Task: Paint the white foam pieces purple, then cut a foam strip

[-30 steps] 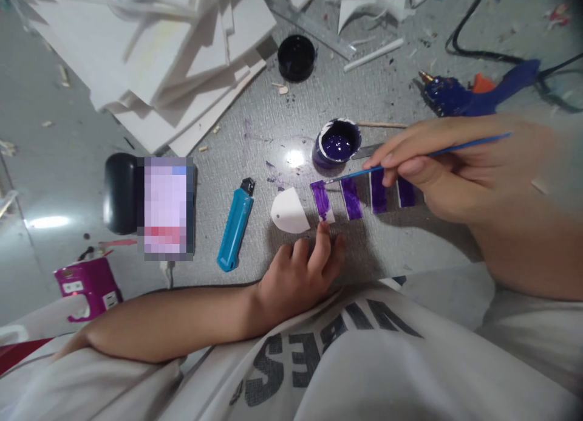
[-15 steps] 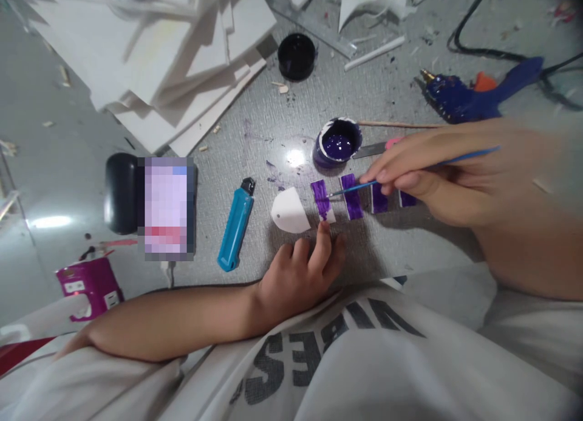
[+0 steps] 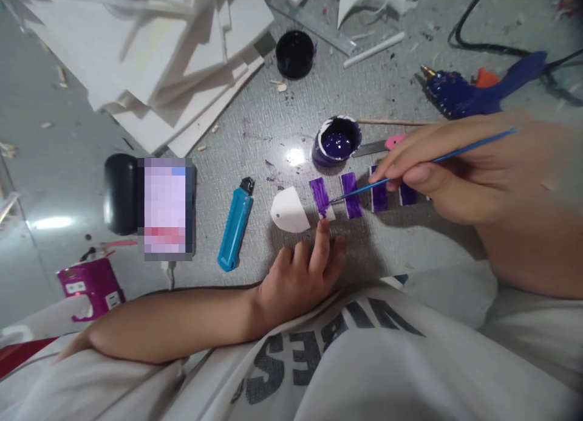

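My right hand (image 3: 437, 178) is closed around a slim blue paintbrush (image 3: 473, 146). The brush tip touches a small white rectangular piece (image 3: 319, 193), mostly coated in purple paint with a bare white lower edge. At that edge rests the index fingertip of my left hand (image 3: 303, 269), which lies on the table with its other fingers loosely bent and nothing in its grip. To the right lie several more purple-painted pieces (image 3: 350, 195), partly under my right hand. Left of the brushed piece is a white rounded piece (image 3: 290, 211) with a small dark dot. An open pot of purple paint (image 3: 337, 143) stands just above.
A blue cutter knife (image 3: 235, 226) and a phone (image 3: 164, 208) lie left. White foam boards (image 3: 182, 62) are piled behind. The black lid (image 3: 294, 54) sits near scraps. A blue glue gun (image 3: 483, 87) with its cord is at right, and pink-handled scissors (image 3: 394, 143) lie beside the pot.
My right hand has shifted slightly to the right, and the brush tip has moved down a little on the piece. My left hand stays in place.
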Demonstrator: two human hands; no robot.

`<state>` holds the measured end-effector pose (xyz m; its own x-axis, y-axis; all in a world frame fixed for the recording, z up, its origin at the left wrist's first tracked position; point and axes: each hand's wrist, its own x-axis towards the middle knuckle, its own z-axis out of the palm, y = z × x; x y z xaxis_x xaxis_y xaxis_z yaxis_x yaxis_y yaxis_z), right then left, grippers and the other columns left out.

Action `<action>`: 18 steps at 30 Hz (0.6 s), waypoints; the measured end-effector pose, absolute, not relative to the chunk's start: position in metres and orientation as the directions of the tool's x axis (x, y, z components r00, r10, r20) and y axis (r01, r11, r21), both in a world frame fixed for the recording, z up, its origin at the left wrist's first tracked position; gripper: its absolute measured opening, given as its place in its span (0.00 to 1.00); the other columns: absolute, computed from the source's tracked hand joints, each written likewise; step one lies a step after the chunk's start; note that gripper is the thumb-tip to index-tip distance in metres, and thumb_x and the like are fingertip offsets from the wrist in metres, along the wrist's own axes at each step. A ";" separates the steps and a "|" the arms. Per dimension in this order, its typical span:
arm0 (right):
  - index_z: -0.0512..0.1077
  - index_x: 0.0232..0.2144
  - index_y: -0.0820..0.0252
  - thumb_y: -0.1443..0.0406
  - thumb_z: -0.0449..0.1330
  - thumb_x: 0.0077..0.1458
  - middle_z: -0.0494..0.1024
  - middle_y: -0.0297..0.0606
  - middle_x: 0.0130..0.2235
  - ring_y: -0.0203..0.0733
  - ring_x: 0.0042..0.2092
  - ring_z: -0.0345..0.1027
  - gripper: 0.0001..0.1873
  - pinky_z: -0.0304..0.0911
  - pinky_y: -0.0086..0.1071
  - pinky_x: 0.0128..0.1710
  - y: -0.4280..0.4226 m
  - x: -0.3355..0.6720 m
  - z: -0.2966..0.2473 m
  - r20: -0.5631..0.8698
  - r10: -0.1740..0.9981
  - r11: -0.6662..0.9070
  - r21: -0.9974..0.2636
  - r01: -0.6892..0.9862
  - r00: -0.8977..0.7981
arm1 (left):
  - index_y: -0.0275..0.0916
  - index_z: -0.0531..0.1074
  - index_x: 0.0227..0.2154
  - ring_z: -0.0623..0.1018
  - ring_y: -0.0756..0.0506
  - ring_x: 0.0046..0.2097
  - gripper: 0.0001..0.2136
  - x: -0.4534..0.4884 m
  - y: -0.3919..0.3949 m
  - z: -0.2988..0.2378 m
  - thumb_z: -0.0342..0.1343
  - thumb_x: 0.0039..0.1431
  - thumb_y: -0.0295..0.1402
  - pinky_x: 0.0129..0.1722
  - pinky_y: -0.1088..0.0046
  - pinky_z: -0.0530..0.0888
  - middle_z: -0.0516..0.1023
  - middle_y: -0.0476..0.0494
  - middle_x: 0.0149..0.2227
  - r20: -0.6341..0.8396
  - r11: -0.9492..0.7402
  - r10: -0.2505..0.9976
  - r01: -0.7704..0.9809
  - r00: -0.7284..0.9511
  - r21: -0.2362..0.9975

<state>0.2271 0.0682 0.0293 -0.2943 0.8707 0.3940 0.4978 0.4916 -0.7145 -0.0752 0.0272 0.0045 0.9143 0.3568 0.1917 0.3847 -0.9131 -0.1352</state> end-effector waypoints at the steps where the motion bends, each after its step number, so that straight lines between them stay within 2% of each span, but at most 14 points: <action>1: 0.86 0.42 0.47 0.63 0.65 0.75 0.91 0.28 0.40 0.36 0.38 0.87 0.09 0.84 0.31 0.37 0.069 0.229 0.029 0.387 0.864 0.502 -0.711 0.492 -0.322 | 0.36 0.81 0.59 0.74 0.48 0.28 0.14 -0.076 0.027 0.005 0.64 0.75 0.31 0.25 0.69 0.67 0.88 0.22 0.60 0.185 -0.914 0.352 0.379 0.918 -0.143; 5: 0.85 0.41 0.49 0.63 0.66 0.75 0.90 0.27 0.39 0.33 0.36 0.85 0.08 0.82 0.28 0.36 0.071 0.233 0.028 0.403 0.838 0.543 -0.681 0.491 -0.367 | 0.33 0.78 0.63 0.73 0.46 0.29 0.20 -0.079 0.022 0.005 0.60 0.79 0.42 0.26 0.67 0.68 0.84 0.16 0.63 0.140 -0.923 0.345 0.362 0.928 -0.132; 8: 0.84 0.40 0.49 0.63 0.66 0.74 0.90 0.26 0.39 0.31 0.35 0.84 0.07 0.81 0.26 0.37 0.071 0.231 0.028 0.406 0.832 0.553 -0.660 0.509 -0.378 | 0.31 0.77 0.66 0.74 0.45 0.30 0.22 -0.081 0.019 0.005 0.60 0.80 0.41 0.27 0.66 0.68 0.83 0.15 0.64 0.120 -0.923 0.353 0.366 0.928 -0.120; 14: 0.82 0.40 0.48 0.57 0.63 0.78 0.87 0.24 0.34 0.31 0.34 0.83 0.12 0.81 0.32 0.57 0.066 0.228 0.023 0.358 0.888 0.459 -0.684 0.567 -0.288 | 0.28 0.80 0.64 0.74 0.45 0.30 0.24 -0.081 0.016 0.004 0.57 0.81 0.45 0.27 0.65 0.69 0.82 0.14 0.65 0.110 -0.922 0.344 0.358 0.932 -0.150; 16: 0.83 0.41 0.48 0.56 0.63 0.78 0.88 0.25 0.35 0.31 0.35 0.83 0.12 0.81 0.31 0.55 0.067 0.230 0.025 0.325 0.889 0.457 -0.682 0.571 -0.324 | 0.30 0.80 0.64 0.75 0.44 0.30 0.24 -0.080 0.016 0.004 0.56 0.81 0.46 0.27 0.65 0.69 0.82 0.16 0.66 0.093 -0.924 0.341 0.352 0.935 -0.149; 18: 0.83 0.43 0.48 0.56 0.62 0.79 0.89 0.26 0.37 0.32 0.36 0.84 0.11 0.80 0.29 0.49 0.068 0.233 0.027 0.272 0.886 0.453 -0.674 0.584 -0.374 | 0.31 0.80 0.64 0.74 0.44 0.30 0.24 -0.080 0.016 0.004 0.56 0.81 0.46 0.27 0.65 0.69 0.82 0.17 0.66 0.090 -0.925 0.342 0.352 0.935 -0.143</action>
